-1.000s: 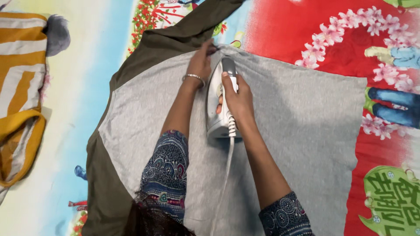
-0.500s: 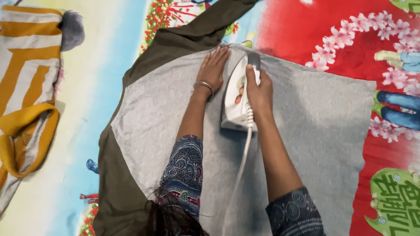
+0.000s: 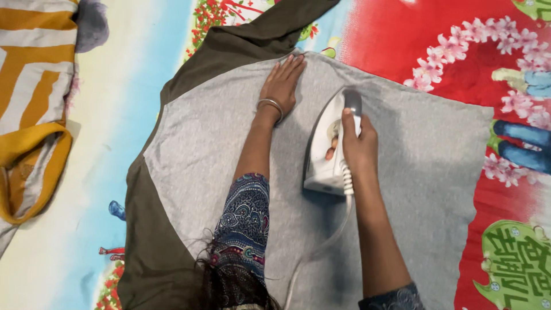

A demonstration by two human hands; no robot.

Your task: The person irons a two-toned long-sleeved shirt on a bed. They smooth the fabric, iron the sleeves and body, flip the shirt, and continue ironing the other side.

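On the grey shirt point(image 3: 413, 155), right hand point(image 3: 359, 143) grips iron point(image 3: 324, 152).

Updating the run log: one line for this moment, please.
right hand: grips iron | left hand: flat on grey shirt | yellow striped garment: apart, beside

Iron point(image 3: 327, 146) slid back from the neckline, right hand point(image 3: 359, 140) with it — left hand point(image 3: 283, 86) now flat

No packages, labels or screens show. The one sign-like thing is a green cartoon signboard point(image 3: 516, 261) with pale lettering, printed on the red bedsheet point(image 3: 402, 34) beside the grey shirt's point(image 3: 413, 161) right edge.
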